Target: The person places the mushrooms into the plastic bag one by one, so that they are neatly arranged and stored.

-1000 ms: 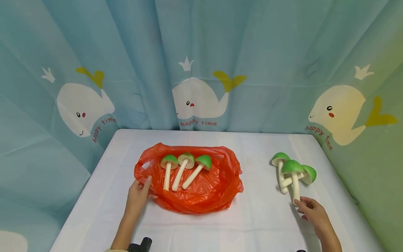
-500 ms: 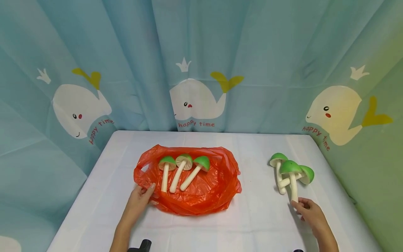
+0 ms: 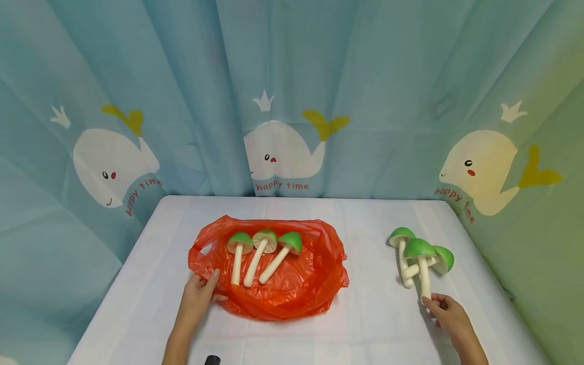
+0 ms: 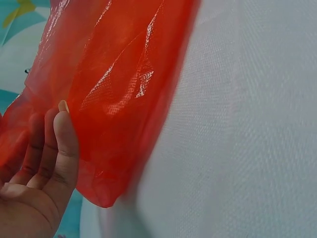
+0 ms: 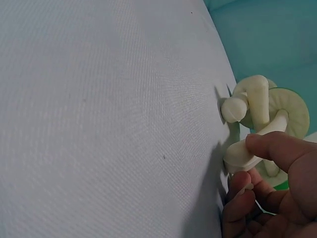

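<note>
A red plastic bag (image 3: 315, 263) lies spread with its mouth open on the left half of the table. Three green-capped toy mushrooms (image 3: 239, 261) with cream stems rest side by side in it. At the bag's left edge my left hand (image 3: 196, 299) pinches the film, thumb on the near side; the left wrist view shows the fingers (image 4: 35, 148) partly behind the thin plastic. Over on the right, my right hand (image 3: 449, 314) pinches the stem end of a green mushroom (image 3: 420, 248) between thumb and fingers. That mushroom leans across two others (image 3: 401, 235), which cross each other beneath it.
A white cloth covers the table (image 3: 365, 324), with bare cloth between the bag and the right-hand mushrooms. A blue-green curtain (image 3: 383, 101) printed with whales hangs behind and along the sides. A black object (image 3: 212, 360) shows at the bottom edge near the left forearm.
The head view has shifted slightly, so the table sits a little lower in it. Both hands keep their hold, and the bag and mushrooms stay in place.
</note>
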